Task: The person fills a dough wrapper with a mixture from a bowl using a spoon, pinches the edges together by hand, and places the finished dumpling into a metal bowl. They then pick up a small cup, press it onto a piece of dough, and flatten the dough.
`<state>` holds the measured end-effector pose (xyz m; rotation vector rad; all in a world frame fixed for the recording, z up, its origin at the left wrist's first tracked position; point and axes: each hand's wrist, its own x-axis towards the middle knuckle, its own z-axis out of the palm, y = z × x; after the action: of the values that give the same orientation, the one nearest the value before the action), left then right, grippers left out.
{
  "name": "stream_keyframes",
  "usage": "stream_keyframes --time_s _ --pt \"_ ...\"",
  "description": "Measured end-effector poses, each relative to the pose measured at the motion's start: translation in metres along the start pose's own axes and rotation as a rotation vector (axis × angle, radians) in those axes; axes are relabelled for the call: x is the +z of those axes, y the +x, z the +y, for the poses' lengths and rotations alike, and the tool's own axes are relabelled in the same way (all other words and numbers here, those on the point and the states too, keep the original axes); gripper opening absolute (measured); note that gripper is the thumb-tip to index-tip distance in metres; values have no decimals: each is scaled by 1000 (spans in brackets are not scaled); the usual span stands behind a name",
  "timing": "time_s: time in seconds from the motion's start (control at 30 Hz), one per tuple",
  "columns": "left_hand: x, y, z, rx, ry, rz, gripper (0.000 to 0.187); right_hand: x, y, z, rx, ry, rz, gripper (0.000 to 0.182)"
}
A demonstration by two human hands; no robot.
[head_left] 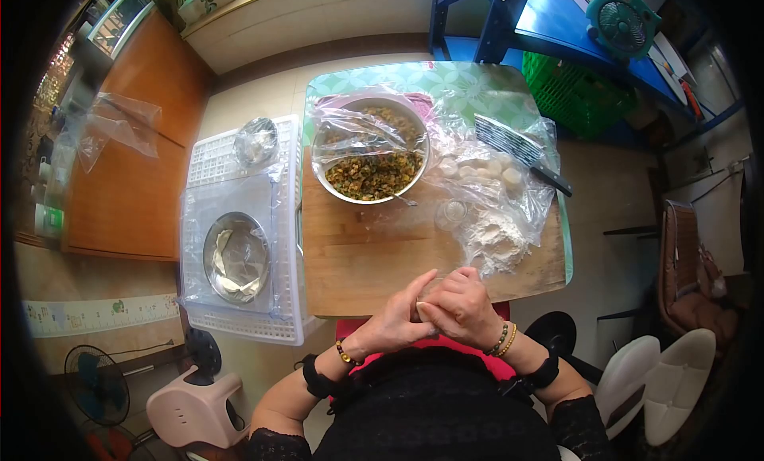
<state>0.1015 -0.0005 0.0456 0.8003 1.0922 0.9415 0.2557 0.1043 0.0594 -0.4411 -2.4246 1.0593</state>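
Observation:
My left hand (403,308) and my right hand (460,308) meet over the near edge of the wooden board (358,278). Their fingers close around a small pale piece of dough (430,289), mostly hidden by them. Beyond my right hand lies a heap of white flour (497,240), with a small clear round glass (452,213) beside it. Several dough pieces (485,172) rest under clear plastic farther back. A cleaver (509,146) with a black handle lies over that plastic. A large bowl (325,180) of chopped filling stands at the back left, partly covered with plastic film.
Left of the board, a white plastic rack (290,302) carries a metal dish (209,246) with several pale folded dough shapes and a smaller metal bowl (256,141). A pink stool (191,405) and a fan (95,385) stand low left. A green crate (569,95) sits back right.

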Motion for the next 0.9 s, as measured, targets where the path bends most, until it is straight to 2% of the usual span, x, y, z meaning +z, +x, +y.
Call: stream_keyframes --time_s 0.07,0.2,0.27,0.33,0.47,0.53,0.57,0.6,0.67,0.7,0.83,0.87,0.9 --pt "0 0 0 6 -16 5 83 1 -1 1 11 -23 25 8" --pt "0 1 2 45 148 15 83 -4 4 -5 42 -32 18 8" --pt "0 1 1 69 194 11 83 -2 4 -4 80 51 -50 8" --pt "-2 2 -4 163 269 42 83 4 4 -3 87 60 -52 9" --pt "-3 2 -8 132 112 47 85 8 3 5 54 43 -97 14" --pt "-4 -2 -5 -34 -169 123 74 3 8 3 57 44 -10 18" --pt "-6 -3 -4 -35 -166 121 74 -1 10 1 58 44 76 23" --pt "-10 -4 -2 -20 -150 122 66 -9 6 2 123 49 34 34" --pt "-14 -7 4 28 -146 157 50 -19 -4 8 178 47 -29 36" --pt "-16 -9 5 29 -142 154 50 -22 -8 9 236 45 -99 37" --pt "-18 -13 10 84 -202 149 42 -20 -15 8 186 13 -136 30" --pt "-17 -14 12 125 -223 143 40 -18 -14 6 159 25 -79 21" --pt "-16 -16 14 125 -219 144 40 -18 -13 6 158 27 -76 21"
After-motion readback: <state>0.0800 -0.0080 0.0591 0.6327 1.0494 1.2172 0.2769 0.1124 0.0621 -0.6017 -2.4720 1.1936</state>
